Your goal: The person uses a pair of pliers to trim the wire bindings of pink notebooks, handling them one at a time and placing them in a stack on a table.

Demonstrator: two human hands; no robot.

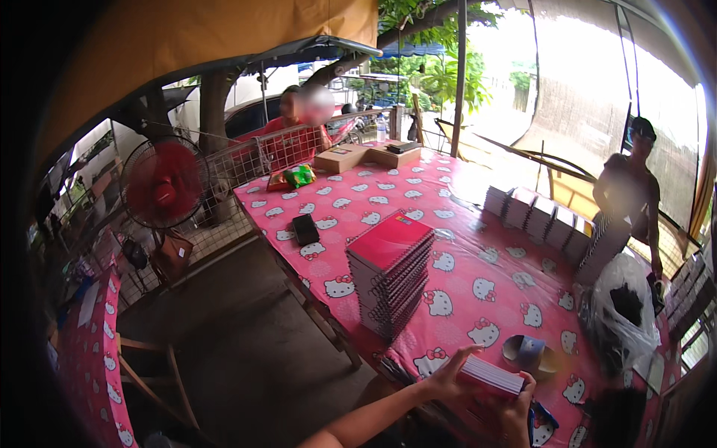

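Observation:
Near the table's front edge, my left hand [449,379] and my right hand [519,407] grip opposite ends of a small stack of notebooks [489,375]. Its white page edges face up, and red covers show at the side. Just beyond my hands lies a round roll of what looks like tape [532,351] with a greyish band. To the left of it rises a tall stack of spiral notebooks [390,246], the top one with a red cover. A dark blue item, partly hidden, lies beside my right hand.
A pink patterned tablecloth [478,261] covers the table. Notebook stacks [534,216] line its far right side, near a standing person and a clear plastic bag [635,299]. A black phone [304,230], green packet [300,176] and cardboard box [340,158] lie farther back. A fan [164,183] stands left.

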